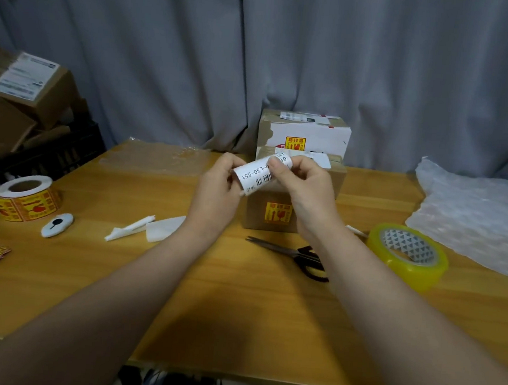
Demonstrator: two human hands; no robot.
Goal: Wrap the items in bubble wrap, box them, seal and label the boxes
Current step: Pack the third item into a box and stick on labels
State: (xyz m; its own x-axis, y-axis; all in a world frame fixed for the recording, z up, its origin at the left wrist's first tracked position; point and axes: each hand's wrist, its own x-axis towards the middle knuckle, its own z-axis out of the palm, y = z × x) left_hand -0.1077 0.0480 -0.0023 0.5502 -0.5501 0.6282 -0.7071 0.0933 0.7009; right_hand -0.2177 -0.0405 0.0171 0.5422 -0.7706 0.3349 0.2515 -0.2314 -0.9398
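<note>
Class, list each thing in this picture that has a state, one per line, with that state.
Shipping label: curled, held in both hands.
Left hand: gripping label.
Right hand: pinching label.
Front box: closed, fragile sticker on.
Scissors: closed, lying flat.
Tape roll: lying flat.
Sticker roll: partly unrolled.

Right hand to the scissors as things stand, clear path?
Probably not yet: the path to the scissors is open, just below the right hand, but both it and the left hand are holding the label.
</note>
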